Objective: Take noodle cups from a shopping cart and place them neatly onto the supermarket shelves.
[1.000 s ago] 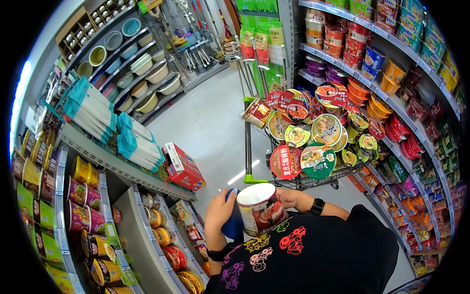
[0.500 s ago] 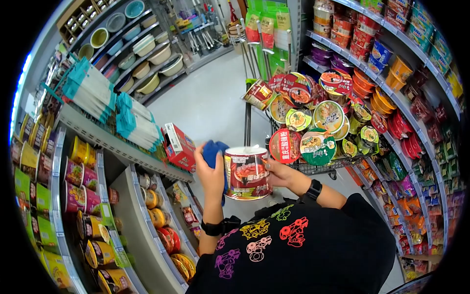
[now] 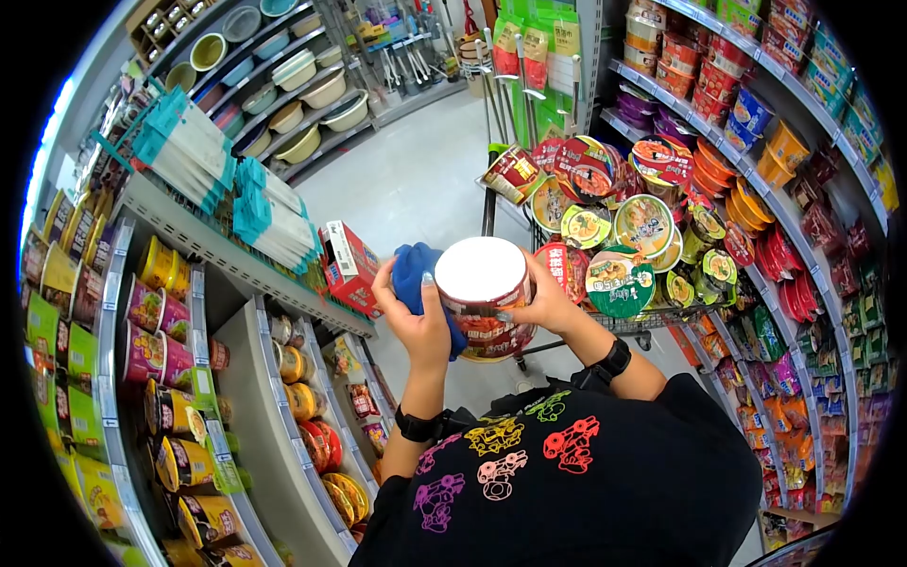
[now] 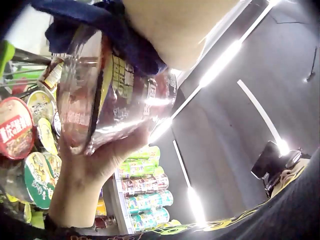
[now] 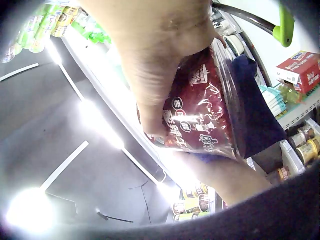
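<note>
Left hand: the left hand (image 3: 416,317) is at chest height, with its fingers curled round a blue cloth (image 3: 414,269). It presses the cloth against the left side of a noodle cup (image 3: 484,283).
Right hand: the right hand (image 3: 546,302) grips the cup's right side, fingers wrapped round the wall and thumb near the upper rim. The right wrist view shows the palm flat on the red wrapper (image 5: 200,117).
Cup, place: the cup is held in the air between the two hands, in front of the person's chest and over the aisle floor (image 3: 406,189). Both hands touch it, so neither is nearer.
Cup, axis: its long axis is tilted. A flat white end faces up toward the head camera and the other end points down and away. Whether the white end is the lid or the base cannot be told.
Cloth: it lies between the left palm and the cup wall, and bunches up above the fingers.
Cart: a shopping cart (image 3: 624,326) stands just beyond the cup, heaped with noodle bowls (image 3: 614,227).
Left shelves: rows of cups (image 3: 170,331), with a red box (image 3: 350,265) on the ledge above.
Right shelves: more packaged noodles (image 3: 756,123).
Far end: crockery bowls (image 3: 302,94) on racks.
</note>
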Demonstrator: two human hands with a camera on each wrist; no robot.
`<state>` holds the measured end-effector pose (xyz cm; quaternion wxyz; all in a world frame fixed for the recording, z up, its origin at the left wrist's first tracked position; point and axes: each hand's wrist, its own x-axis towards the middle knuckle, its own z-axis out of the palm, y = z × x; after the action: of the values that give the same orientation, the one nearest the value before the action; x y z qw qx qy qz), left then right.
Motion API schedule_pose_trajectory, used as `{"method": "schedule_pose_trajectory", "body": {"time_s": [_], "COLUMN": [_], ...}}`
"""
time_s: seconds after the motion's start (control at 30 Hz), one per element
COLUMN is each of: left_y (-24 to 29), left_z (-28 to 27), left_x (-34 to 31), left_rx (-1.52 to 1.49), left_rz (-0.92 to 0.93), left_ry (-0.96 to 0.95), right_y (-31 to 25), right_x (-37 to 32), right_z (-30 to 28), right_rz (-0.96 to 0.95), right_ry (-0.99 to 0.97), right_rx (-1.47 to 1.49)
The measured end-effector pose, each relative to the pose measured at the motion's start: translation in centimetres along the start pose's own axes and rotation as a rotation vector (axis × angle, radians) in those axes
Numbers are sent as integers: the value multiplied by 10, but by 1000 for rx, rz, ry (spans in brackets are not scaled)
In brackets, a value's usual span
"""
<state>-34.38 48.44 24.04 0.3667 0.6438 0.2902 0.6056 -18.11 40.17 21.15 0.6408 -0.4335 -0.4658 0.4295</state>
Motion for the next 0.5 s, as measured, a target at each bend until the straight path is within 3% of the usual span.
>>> {"method": "schedule_pose_trajectory", "body": {"time_s": [0.13,0.33,0.4,0.5], "left_y": [-2,-43,-48,-61], "left_z": [5,8,10,24], "left_x": [-7,5,7,8], "left_rx": [-115,-486,-679,-851], "left_rz": [-71,-545,-782,-870], "left_ry": [-147,-205,-254,-407], "right_y": [6,20,19,21], "right_x": [-1,-4,-10,-19], "right_z": [-2,-42,-54,-66], "right_rz": [35,112,56,39], "right_ry": [195,545,565,577], "right_rx": [3,214,245,341]}}
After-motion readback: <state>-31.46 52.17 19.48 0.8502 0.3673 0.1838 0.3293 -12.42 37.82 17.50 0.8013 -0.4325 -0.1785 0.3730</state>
